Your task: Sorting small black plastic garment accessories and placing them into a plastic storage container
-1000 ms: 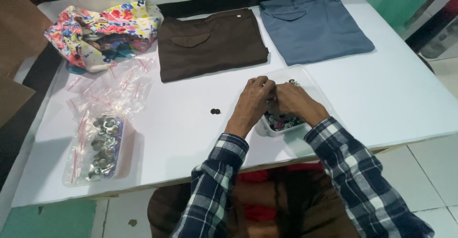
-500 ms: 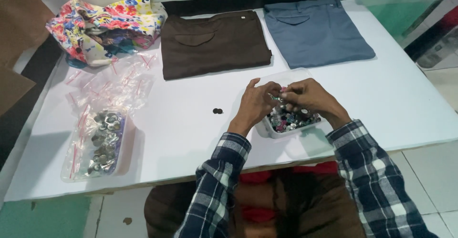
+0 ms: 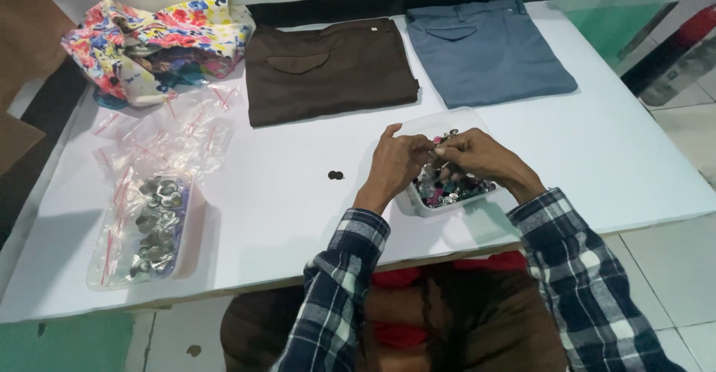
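Over the small clear tub of mixed buttons (image 3: 450, 191), both hands met: the left hand (image 3: 395, 161) and the right hand (image 3: 477, 155) had their fingers pinched narrowly together above the heap, apparently on something tiny, though what they held was too small to tell. The tub sat near the worktop (image 3: 298, 215) front edge, just ahead of the plaid sleeves.

A slip seemed the likeliest trouble: a piece that small could drop from the pinch and roll, and a forearm nudging the tub could push it toward that near edge and scatter the buttons onto the tiled floor. Two dark buttons (image 3: 335, 175) lay loose just left of the left hand, easy to brush away with a wrist.

Open room lay mostly between the tub and the clear bag of metal buttons (image 3: 149, 226) well to the left, and to the right of the tub. Farther back, the folded brown trousers (image 3: 328, 70), folded blue trousers (image 3: 485, 51), floral cloth bundle (image 3: 156, 44) and empty clear bags (image 3: 164, 129) filled the far side.
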